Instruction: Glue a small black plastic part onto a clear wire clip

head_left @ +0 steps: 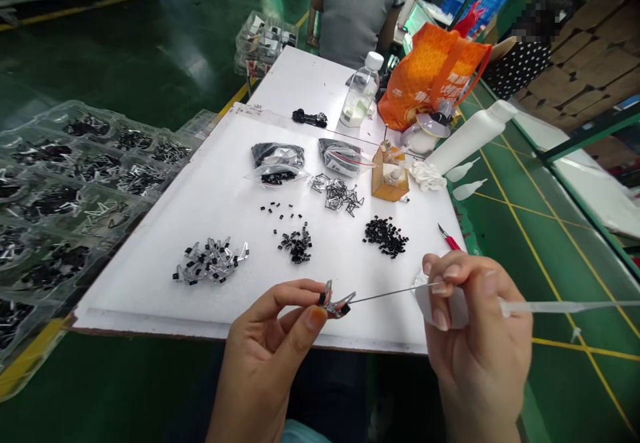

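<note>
My left hand [280, 336] pinches a small silver metal bracket [334, 308] with black end pieces between thumb and fingers. From the right, a thin metal rod [390, 292] reaches to the bracket, its tip touching or very close to it. My right hand [473, 316] is closed on that rod, and also holds a translucent plastic dropper [550, 306] whose long spout points right. Beyond my left hand lies a pile of similar silver brackets with black ends [210, 261]. Small black pieces are heaped in a middle pile [297, 246] and a right pile [386, 236].
Plain metal brackets [337, 193] lie behind, near two bags of black parts [278, 158]. An orange box [390, 180], white bottle [470, 138], clear bottle [357, 93] and orange bag [430, 76] stand farther back. A red-handled craft knife [449, 238] lies right. Bins [100, 163] flank the left.
</note>
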The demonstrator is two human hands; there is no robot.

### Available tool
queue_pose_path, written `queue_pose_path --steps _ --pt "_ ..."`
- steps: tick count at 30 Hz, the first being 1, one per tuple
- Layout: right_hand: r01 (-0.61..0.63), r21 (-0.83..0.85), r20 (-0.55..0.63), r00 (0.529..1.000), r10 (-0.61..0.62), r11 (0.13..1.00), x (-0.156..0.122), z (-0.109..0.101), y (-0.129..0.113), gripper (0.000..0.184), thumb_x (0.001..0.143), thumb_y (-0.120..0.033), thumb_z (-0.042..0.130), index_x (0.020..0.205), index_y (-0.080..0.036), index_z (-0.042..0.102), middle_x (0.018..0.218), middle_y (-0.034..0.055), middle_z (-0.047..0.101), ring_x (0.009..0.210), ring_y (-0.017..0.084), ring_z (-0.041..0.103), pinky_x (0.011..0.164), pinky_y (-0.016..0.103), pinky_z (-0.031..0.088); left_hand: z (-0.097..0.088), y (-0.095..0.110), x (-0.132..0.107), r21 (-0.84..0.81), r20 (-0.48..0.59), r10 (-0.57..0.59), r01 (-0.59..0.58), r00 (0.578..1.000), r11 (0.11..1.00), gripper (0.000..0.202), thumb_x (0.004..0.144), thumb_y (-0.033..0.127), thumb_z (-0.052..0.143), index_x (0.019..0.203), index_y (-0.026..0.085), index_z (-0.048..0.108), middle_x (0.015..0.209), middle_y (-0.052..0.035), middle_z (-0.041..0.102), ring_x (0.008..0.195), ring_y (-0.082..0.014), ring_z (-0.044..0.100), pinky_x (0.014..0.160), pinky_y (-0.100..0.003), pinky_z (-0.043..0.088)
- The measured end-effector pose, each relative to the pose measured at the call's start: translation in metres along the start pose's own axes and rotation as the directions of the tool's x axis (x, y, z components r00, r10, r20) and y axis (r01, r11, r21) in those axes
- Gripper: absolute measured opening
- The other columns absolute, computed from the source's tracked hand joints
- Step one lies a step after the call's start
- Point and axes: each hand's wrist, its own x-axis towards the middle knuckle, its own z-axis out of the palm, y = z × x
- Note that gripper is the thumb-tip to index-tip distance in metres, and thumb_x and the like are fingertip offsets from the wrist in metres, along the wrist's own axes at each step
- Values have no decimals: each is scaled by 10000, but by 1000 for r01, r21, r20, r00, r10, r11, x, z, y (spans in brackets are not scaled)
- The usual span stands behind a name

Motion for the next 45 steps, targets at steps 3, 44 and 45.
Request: queue_pose_path --steps 3,44,45 --pt "-1 -21 -4 1000 1 1000 -1 1 0 236 965 -366 703 790 -208 731 691 -16 623 456 57 447 395 225 294 -1 0 0 2 5 5 -5 1000 1000 94 777 323 904 773 304 812 952 27 788 863 -131 769 803 -157 621" --pt "14 -31 61 998 -12 999 9 12 2 233 963 -382 709 795 -220 726 682 -31 630 451 57 439 412 230 324 0 -6 0 29 55 54 -55 997 998 84 835 271 858 776 308 812 999 35 773 887 -116 779 803 -129 607" --pt "0 -30 69 998 2 1000 8 13 2 228 965 -380 706 799 -224 728 669 -33 625 450 59 443 409 230 320 0 -6 -1 34 49 52 -54 997 998 85 833 266 860 775 307 812 1001 34 774 889 -117 779 801 -129 607"
